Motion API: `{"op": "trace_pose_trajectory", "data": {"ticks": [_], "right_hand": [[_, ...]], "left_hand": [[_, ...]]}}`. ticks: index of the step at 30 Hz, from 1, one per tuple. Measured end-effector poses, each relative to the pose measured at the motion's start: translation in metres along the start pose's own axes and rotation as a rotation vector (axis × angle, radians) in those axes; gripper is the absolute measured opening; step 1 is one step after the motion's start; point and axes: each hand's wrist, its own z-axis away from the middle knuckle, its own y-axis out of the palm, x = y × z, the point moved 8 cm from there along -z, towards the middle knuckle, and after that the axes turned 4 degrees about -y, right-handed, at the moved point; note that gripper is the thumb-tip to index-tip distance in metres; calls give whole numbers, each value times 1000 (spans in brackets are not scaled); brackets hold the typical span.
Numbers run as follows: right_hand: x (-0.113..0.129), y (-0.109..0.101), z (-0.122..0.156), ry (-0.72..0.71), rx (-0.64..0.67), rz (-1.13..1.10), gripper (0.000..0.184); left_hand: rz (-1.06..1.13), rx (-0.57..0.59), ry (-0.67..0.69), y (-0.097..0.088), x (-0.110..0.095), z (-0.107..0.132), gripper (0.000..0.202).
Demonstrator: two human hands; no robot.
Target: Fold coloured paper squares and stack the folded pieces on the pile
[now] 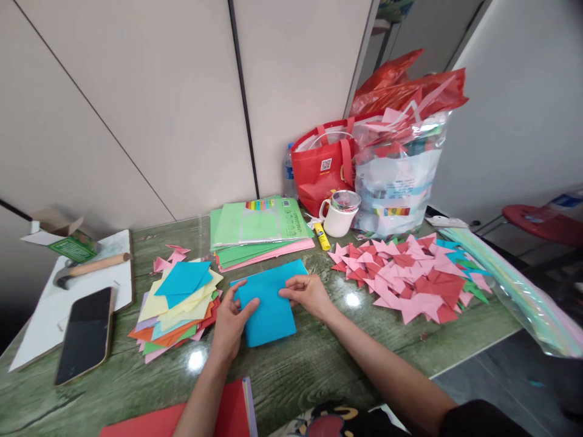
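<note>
A square sheet of blue paper [269, 314] is held over the green table, with more blue paper behind it along its upper edge. My left hand [231, 318] grips its left side, thumb on top and fingers curled at the edge. On the right side, my right hand [306, 294] pinches the sheet between thumb and fingertips. To the left lies a pile of coloured paper squares [182, 309], topped by blue ones [184, 282]. Pink and red folded paper pieces [410, 273] are heaped to the right of my right hand.
Behind are packs of green paper [264, 224], a yellow glue stick [322, 237], a white mug [337, 220], a red bag [319, 173] and a clear bag [396, 188]. A phone [85, 335] and a hammer [91, 267] lie left; red paper [232, 413] is nearest me.
</note>
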Motion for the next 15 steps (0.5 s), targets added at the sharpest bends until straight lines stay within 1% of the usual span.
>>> {"op": "trace_pose_trajectory", "data": {"ticks": [3,5,9,15], "right_hand": [[1,-2,-1,-7,0,5,36],[2,-2,-1,-7,3,8,36],[2,-3,-1,-4,4,0,36],[2,-3,-2,-21,4,-1,36]], "left_hand": [[12,124,-111,10,9,2,56],[-5,163,-146,12,14,3,49],[-20,163,-171,10,19,2,38],[-60,159,-174,7,21,0,34]]}}
